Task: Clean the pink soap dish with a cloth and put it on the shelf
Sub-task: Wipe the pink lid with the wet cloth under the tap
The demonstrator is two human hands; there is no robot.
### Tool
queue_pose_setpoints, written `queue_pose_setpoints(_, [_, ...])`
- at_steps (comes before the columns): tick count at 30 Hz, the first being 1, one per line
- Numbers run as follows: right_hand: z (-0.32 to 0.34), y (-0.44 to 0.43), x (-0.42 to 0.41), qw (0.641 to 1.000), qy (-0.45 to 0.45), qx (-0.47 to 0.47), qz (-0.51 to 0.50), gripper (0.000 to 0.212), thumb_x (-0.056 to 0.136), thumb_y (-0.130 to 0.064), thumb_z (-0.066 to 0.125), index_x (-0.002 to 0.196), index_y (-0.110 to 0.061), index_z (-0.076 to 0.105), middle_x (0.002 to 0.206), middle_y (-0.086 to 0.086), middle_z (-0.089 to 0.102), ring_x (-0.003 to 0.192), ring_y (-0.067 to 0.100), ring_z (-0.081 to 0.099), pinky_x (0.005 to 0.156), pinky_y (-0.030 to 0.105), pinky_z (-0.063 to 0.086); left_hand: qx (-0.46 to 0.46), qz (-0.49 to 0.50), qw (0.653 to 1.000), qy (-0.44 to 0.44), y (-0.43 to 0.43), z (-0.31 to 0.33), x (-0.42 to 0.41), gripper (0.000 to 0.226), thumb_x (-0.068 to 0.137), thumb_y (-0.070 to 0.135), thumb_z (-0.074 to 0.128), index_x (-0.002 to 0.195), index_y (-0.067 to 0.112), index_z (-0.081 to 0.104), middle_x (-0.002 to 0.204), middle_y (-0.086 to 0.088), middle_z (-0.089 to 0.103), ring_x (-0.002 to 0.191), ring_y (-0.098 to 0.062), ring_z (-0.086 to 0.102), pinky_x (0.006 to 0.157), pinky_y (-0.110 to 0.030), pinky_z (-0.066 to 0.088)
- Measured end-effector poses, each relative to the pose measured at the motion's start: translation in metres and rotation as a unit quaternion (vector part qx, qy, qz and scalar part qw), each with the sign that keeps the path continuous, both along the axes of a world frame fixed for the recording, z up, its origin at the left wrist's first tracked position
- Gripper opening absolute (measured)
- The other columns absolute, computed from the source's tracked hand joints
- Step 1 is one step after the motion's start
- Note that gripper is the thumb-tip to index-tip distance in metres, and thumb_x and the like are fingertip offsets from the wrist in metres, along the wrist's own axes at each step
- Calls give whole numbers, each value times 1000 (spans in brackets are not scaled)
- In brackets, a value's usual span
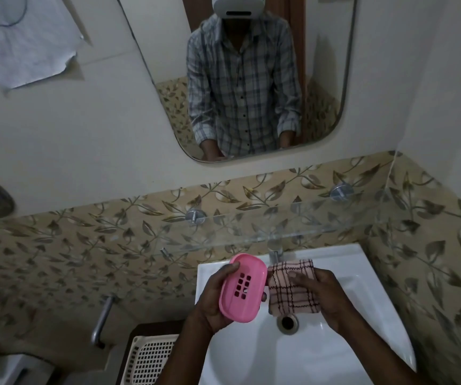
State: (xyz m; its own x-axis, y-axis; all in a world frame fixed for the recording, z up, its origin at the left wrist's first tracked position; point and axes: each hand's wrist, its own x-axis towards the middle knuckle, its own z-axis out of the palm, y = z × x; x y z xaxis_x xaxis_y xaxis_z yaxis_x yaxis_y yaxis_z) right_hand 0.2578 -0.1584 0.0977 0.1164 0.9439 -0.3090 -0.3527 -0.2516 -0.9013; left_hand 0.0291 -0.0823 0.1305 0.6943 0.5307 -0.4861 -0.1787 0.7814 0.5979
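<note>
My left hand (212, 304) holds the pink soap dish (242, 287) over the white sink, thumb on its upper left rim. The dish is oval with a grid of drain holes in its middle. My right hand (323, 295) grips a folded pink cloth with dark check lines (290, 290) just right of the dish; cloth and dish nearly touch at the dish's right edge. A clear glass shelf (293, 226) on two round metal mounts runs along the leaf-patterned tiles above the sink.
The white sink (362, 343) has a metal drain (287, 322) and a tap (275, 250) under the shelf. A mirror (323, 79) hangs above, showing a person in a checked shirt. A cream slotted basket (151, 357) and a metal handle (101, 320) lie at the lower left.
</note>
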Motion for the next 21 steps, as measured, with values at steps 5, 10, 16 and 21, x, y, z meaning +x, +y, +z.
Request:
queue_pose_setpoints(5, [-1, 0, 0, 997, 58, -30, -38, 31, 80, 5, 68, 110, -1, 69, 104, 26, 74, 92, 42, 72, 81, 63, 56, -78, 41, 996, 5, 3, -1, 5, 97, 77, 67, 59, 145, -1, 48, 122, -28, 60, 88, -39, 69, 71, -42, 62])
queue_pose_setpoints(10, [19, 3, -3, 981, 179, 11, -73, 42, 68, -3, 77, 108, 1, 71, 108, 25, 73, 98, 38, 72, 76, 48, 61, -108, 31, 993, 25, 7, 2, -2, 81, 66, 43, 69, 134, 1, 53, 109, -29, 58, 85, -41, 60, 72, -42, 52])
queue_pose_setpoints(16, [32, 1, -23, 987, 103, 83, -95, 30, 91, 7, 55, 113, -7, 70, 100, 23, 75, 86, 36, 75, 67, 38, 61, -110, 0, 994, 28, 7, -5, -3, 62, 81, 42, 61, 122, -4, 58, 106, -30, 61, 87, -42, 61, 80, -49, 49])
queue_pose_setpoints(21, [16, -15, -45, 848, -371, 372, 71, 30, 101, -14, 51, 129, -12, 61, 137, 0, 59, 129, 15, 54, 107, 23, 43, -104, 7, 994, 34, 4, 1, 5, 62, 92, 47, 52, 123, -6, 60, 107, -29, 62, 90, -41, 61, 87, -51, 49])
